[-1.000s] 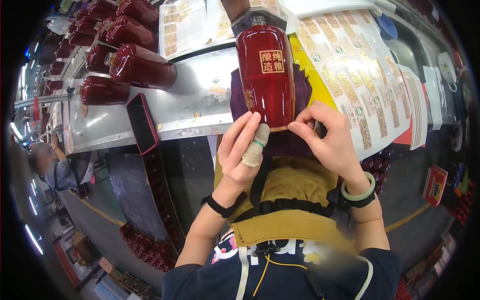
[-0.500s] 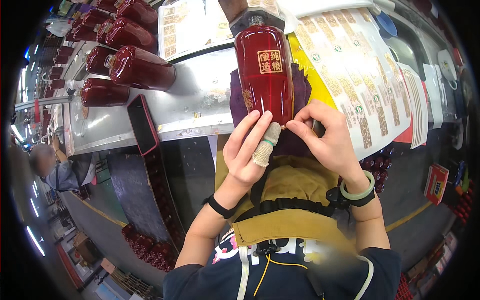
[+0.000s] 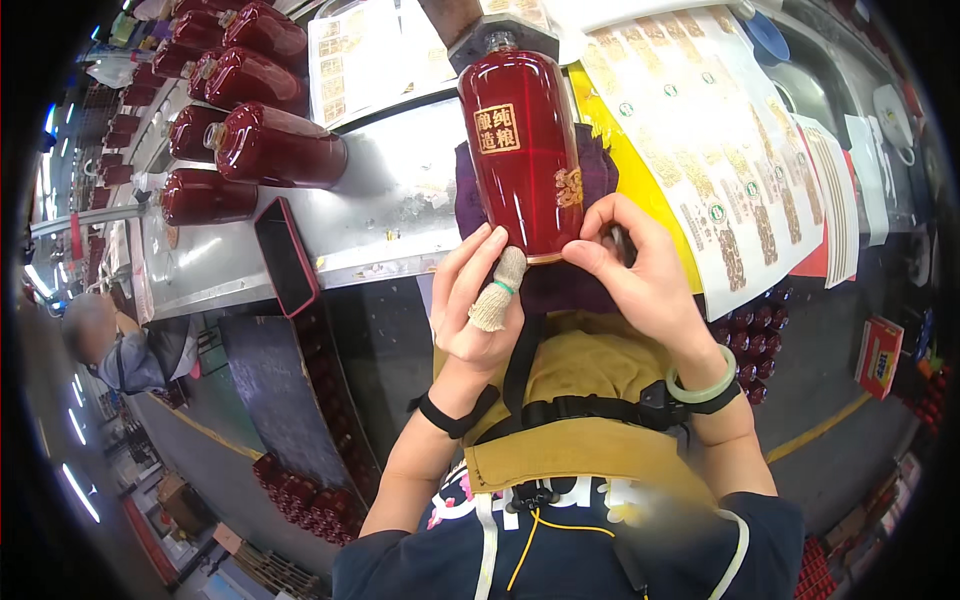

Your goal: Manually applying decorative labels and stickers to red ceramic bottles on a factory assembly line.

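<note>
A dark red glass bottle with gold markings lies with its neck away from me, against a dark angular block. Under it is a purple cloth. At the left of its base, the fingers of my left hand press on the glass; a knitted cover with a green band sits on one digit. My right hand grips the base's right corner with thumb and bent fingers. Behind those fingers a small dark round item is partly hidden.
Several red bottles stand at the left on the metal table, near a red-rimmed black phone. Right of my bottle lie a yellow sheet and a sheet of gold stickers. Another person is at the far left.
The bottle has rolled leftward: its square gold label has shifted left and a gold pattern now shows at the right side. Both hands stay at its base.
</note>
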A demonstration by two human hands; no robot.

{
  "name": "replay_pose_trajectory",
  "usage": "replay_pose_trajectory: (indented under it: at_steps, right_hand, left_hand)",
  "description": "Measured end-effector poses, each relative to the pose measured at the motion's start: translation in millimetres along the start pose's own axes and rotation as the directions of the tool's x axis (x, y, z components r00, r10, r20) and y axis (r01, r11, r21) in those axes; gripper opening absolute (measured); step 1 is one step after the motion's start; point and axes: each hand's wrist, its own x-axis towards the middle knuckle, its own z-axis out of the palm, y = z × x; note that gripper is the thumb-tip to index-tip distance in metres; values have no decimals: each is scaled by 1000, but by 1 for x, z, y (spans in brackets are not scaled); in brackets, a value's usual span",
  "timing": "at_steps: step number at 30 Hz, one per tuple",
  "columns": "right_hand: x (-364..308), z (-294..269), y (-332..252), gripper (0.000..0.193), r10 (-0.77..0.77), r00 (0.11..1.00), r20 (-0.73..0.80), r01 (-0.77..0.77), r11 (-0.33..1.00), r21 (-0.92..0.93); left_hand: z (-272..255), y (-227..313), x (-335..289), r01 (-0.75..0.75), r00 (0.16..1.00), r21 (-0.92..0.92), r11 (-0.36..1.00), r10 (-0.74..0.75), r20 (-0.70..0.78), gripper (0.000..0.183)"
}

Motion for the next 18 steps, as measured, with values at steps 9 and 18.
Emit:
replay_pose_trajectory:
  at_steps: [9, 18]
  right_hand:
    - [3, -4, -1, 19, -3, 999, 40, 0, 998, 64]
    - [0, 2, 2, 18, 14, 1000, 19, -15, 995, 95]
  left_hand:
    - [2, 0, -1, -30, 999, 35, 999, 30, -11, 35]
    - [-1, 4, 0, 1, 1000, 40, 999, -2, 20, 36]
